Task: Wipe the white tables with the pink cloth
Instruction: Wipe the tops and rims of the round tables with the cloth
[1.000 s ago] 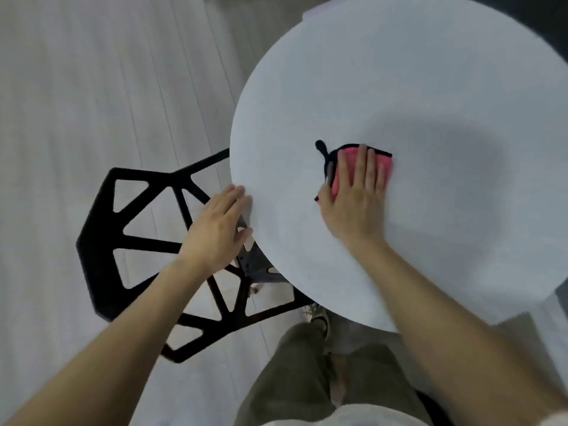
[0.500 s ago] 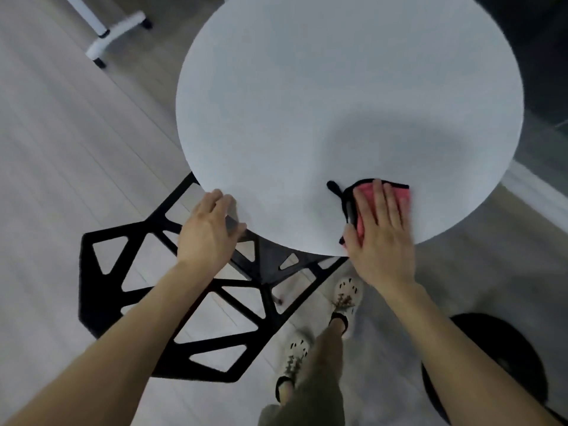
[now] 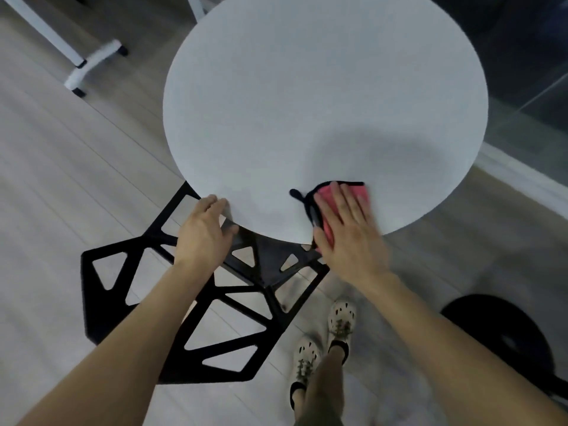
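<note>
- Left hand (image 3: 203, 232): arm reaching forward, fingers loosely spread and nearly straight, their tips touching the rim of the round white table (image 3: 307, 103) at about 7 o'clock. It holds nothing.
- Right hand (image 3: 347, 229): arm stretched out, palm down, fingers straight and close together, pressing flat on the pink cloth (image 3: 360, 192).
- The cloth, trimmed in black, lies on the tabletop at about 6 o'clock, right at the near rim.
- The two hands are well apart.
- Count: one table, one cloth, one black cut-out chair (image 3: 215, 318) tucked under the near rim, two pale shoes (image 3: 341, 318) on the floor.
</note>
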